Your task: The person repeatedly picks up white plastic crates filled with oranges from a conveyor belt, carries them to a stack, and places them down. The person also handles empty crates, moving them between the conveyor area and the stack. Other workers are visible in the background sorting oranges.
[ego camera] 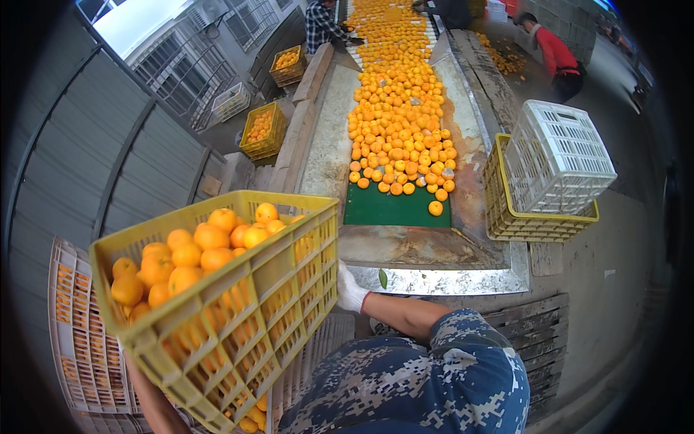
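A yellow plastic crate [260, 271] of oranges [187, 255] is held up at the lower left, tilted in the view. My right hand [351, 290], in a white glove with a red cuff, is at its right end wall; the fingers are partly hidden behind the crate. The left forearm reaches under the crate's far left side, and the left hand itself is hidden. Ahead lies a green conveyor belt [398, 209] in a metal-edged trough, covered with many loose oranges [401, 130] up to a roller section. A green leaf [383, 278] rests on the trough's metal front edge.
White crates of oranges [89, 336] stand at the left. A white crate [564, 146] sits inside a yellow crate [537, 219] right of the trough. Yellow crates [264, 130] stand beyond its left wall. A person in red [558, 51] bends at the upper right; a person in plaid [321, 27] works by the rollers.
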`<state>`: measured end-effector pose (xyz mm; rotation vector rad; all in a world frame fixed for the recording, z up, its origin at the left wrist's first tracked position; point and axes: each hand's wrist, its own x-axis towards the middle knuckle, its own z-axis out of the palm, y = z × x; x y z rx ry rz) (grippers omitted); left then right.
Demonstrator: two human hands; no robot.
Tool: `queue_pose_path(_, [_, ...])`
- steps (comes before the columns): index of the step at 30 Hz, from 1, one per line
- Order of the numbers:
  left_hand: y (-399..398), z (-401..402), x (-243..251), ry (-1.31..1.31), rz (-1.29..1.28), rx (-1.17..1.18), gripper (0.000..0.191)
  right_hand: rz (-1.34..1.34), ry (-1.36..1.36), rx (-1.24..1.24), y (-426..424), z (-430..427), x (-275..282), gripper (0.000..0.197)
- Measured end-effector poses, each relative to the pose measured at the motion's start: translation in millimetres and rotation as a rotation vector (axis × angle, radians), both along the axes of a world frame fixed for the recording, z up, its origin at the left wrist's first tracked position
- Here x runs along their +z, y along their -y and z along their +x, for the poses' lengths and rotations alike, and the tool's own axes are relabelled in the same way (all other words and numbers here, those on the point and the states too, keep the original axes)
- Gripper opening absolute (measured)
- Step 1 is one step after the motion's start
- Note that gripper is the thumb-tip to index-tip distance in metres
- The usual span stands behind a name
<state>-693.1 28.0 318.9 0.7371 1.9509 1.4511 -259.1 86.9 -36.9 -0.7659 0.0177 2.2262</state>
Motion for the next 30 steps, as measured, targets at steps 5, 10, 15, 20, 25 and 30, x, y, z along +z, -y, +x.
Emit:
queue_pose_path(5, [-185.8,62.8,-74.9,-0.419,-0.424,-0.423,0.082,-0.112,-0.047,-0.103,52.2,79.0,-60.6,0.086])
queue_pose_path(10, [-288.4,192.0,-189.2,-0.698,-0.606,-0.866,0.091,-0.201,0.220,-0.143,68.1,179.3,-106.4,0.073])
queue_pose_path(15, [-321.7,278.2,-182.9,-0.949,-0.344,-1.027,0.083,-0.144,0.246,-0.284,71.0,247.8,-81.3,0.072])
queue_pose_path(20, [-306.8,288.6,-148.8,-0.592,-0.296,-1.056,0.064,0.049,0.497,-0.317,33.8,325.7,-3.2,0.074])
queue_pose_path(25, [-284.7,251.5,-128.7,-0.259,-0.272,-0.925,0.044,0.226,0.864,-0.322,-21.2,391.9,127.6,0.073])
queue_pose_path(30, [-241.0,224.2,-154.9,-0.139,-0.211,-0.926,0.040,0.613,1.362,-0.336,-46.5,396.5,270.4,0.061])
